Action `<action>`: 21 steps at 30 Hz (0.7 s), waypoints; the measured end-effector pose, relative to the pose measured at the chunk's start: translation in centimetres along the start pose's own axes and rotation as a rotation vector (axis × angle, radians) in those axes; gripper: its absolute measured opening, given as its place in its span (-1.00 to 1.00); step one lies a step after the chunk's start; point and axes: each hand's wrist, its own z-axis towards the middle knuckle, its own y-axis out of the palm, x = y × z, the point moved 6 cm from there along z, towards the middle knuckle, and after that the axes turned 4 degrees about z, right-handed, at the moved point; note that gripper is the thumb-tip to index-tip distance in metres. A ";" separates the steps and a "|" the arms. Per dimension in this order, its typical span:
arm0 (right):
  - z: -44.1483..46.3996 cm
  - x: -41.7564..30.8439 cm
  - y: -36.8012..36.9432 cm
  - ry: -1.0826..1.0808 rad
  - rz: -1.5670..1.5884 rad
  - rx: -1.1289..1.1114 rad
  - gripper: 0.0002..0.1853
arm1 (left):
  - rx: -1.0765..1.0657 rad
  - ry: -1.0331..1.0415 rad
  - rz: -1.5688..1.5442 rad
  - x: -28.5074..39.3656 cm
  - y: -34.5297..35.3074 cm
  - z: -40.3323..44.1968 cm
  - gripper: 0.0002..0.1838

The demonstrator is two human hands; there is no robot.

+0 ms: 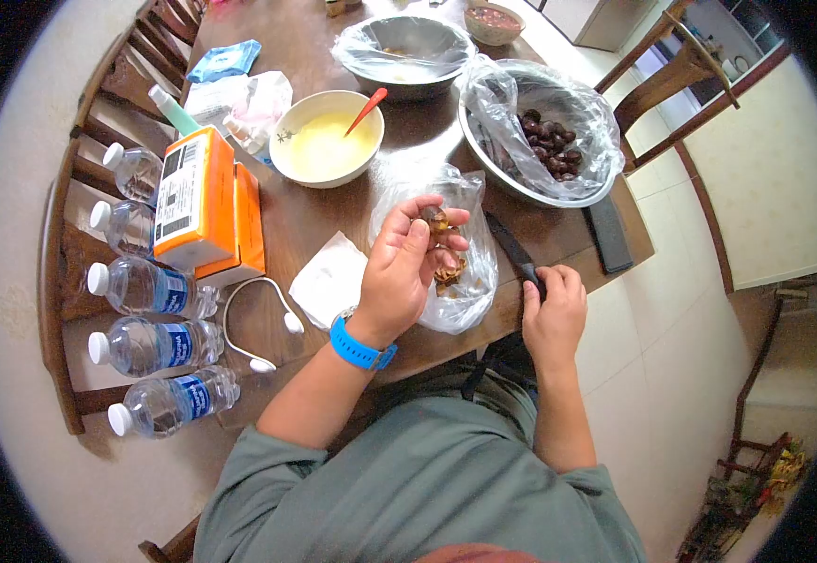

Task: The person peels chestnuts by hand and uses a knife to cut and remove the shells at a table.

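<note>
My left hand, with a blue watch band at its wrist, pinches a chestnut that shows brown shell and a yellowish patch. Behind and below these fingers lies a clear plastic bag on the table, with brown shell pieces on it, partly hidden. To the right, my right hand is closed on the handle of a dark knife. The blade points up and left, apart from the chestnut. More dark brown chestnuts lie in a plastic-lined metal bowl beyond the knife.
A white bowl of pale yellow food holds a red spoon. Behind it stands another plastic-lined bowl. A white napkin, orange boxes and several water bottles are at left. A dark flat object lies near the right edge.
</note>
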 end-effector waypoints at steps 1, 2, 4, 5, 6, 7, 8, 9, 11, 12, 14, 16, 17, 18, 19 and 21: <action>0.1 -0.2 -0.1 -0.016 -0.024 -0.007 -0.70 | -0.013 -0.006 0.024 -0.2 -0.1 0.0 -0.63; 0.3 -0.5 -0.1 -0.031 -0.048 -0.013 -0.70 | -0.027 -0.012 0.048 -0.4 -0.4 -0.1 -0.62; 1.2 -2.3 -1.3 -0.104 -0.047 0.020 -0.68 | -0.048 0.004 0.160 -0.6 -0.3 -0.2 -0.62; 1.9 -3.2 -1.8 -0.121 0.147 -0.010 -0.67 | -0.056 0.021 0.251 -0.6 -0.1 -0.4 -0.63; 2.7 -4.0 -2.1 -0.139 0.341 -0.038 -0.67 | -0.066 0.040 0.342 -0.5 0.1 -0.5 -0.64; 3.4 -4.9 -2.4 -0.156 0.537 -0.064 -0.66 | -0.076 0.039 0.406 -0.5 0.3 -0.6 -0.64; 4.0 -5.8 -2.5 -0.144 0.651 -0.129 -0.66 | -0.088 0.039 0.471 -0.4 0.5 -0.8 -0.64; 4.5 -6.7 -2.6 -0.134 0.766 -0.193 -0.66 | -0.100 0.041 0.535 -0.4 0.7 -0.9 -0.63; 5.4 -8.0 -2.5 -0.171 0.863 -0.258 -0.65 | -0.092 0.106 0.626 0.0 1.0 -1.0 -0.63; 5.7 -8.4 -2.5 -0.215 0.844 -0.263 -0.65 | -0.094 0.145 0.711 0.6 1.4 -1.1 -0.63; 6.0 -9.0 -2.2 -0.214 0.825 -0.305 -0.65 | -0.102 0.174 0.782 0.9 1.5 -1.2 -0.61; 5.9 -8.6 -1.4 -0.168 0.875 -0.300 -0.67 | -0.115 0.150 0.752 0.5 1.2 -1.2 -0.56; 5.9 -8.4 -1.1 -0.141 0.898 -0.297 -0.67 | -0.104 0.180 0.752 0.4 1.1 -1.2 -0.58; 5.9 -8.5 -1.1 -0.150 0.886 -0.291 -0.68 | -0.095 0.213 0.752 0.2 1.1 -1.1 -0.60; 6.0 -8.5 -1.2 -0.159 0.874 -0.286 -0.69 | -0.086 0.245 0.753 0.2 1.1 -1.0 -0.61; 5.9 -8.4 -1.2 -0.150 0.872 -0.286 -0.71 | -0.067 0.258 0.805 0.3 1.0 -1.2 -0.62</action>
